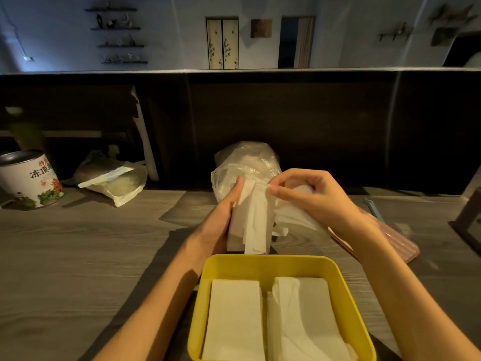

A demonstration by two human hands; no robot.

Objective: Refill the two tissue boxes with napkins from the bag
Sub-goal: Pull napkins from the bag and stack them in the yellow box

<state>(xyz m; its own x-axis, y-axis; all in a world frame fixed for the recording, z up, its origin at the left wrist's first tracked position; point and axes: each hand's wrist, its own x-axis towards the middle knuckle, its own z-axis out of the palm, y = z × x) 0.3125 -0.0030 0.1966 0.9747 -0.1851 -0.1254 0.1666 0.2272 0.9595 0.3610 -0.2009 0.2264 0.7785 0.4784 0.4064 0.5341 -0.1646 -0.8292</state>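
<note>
The room was dim. A grey wood-grain tabletop (78, 256) met a dark wooden partition (312, 121). Beyond it stood a pale bluish wall (169, 35) with four thin dark shelves (118, 35), two floral painted panels (222, 44) and a dark doorway (287, 43).

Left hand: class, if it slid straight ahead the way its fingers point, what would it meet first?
Probably the clear plastic bag just beyond its fingertips. The left hand points up and away, holding the napkins; depth is uncertain in this single view.
</note>
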